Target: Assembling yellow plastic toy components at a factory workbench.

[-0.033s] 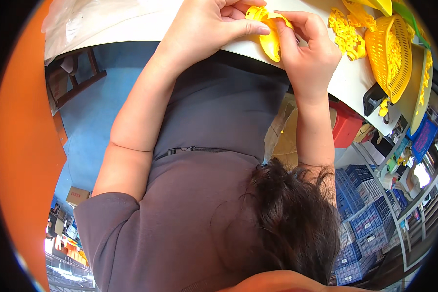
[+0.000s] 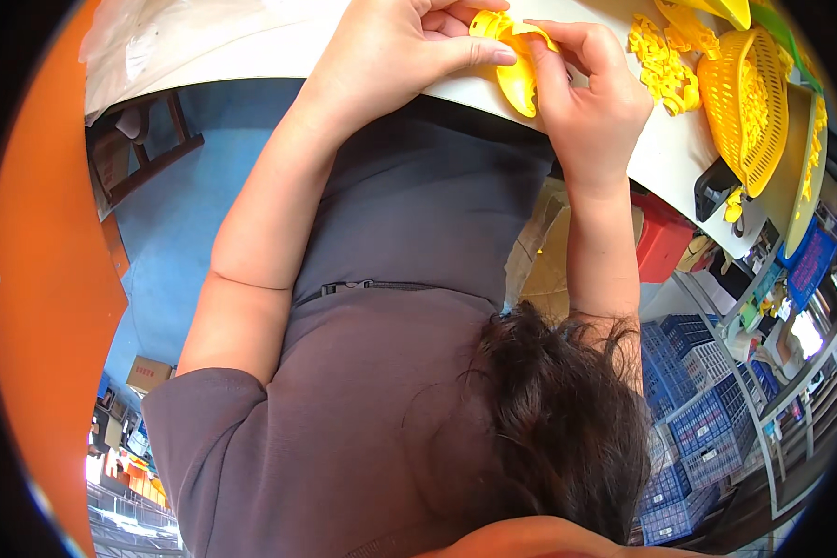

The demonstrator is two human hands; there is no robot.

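Over the near edge of the white table (image 2: 251,42), a curved, glossy yellow plastic part (image 2: 517,82) is held between my two hands. My left hand (image 2: 395,46) pinches its ringed upper end, thumb lying along the front. On the other side, my right hand (image 2: 597,98) has thumb and index finger closed on a thin yellow flap at the part's upper right. The part's tapered lower end hangs down between the hands. Some of my left fingertips are cut off by the top of the picture, and what the part belongs to cannot be made out.
To the right on the table lie a heap of small yellow plastic pieces (image 2: 665,65) and a tilted yellow basket (image 2: 716,116) holding more. Blue crates (image 2: 707,428) are stacked low on the right, near a red bin (image 2: 658,237). An orange panel (image 2: 42,279) stands at left.
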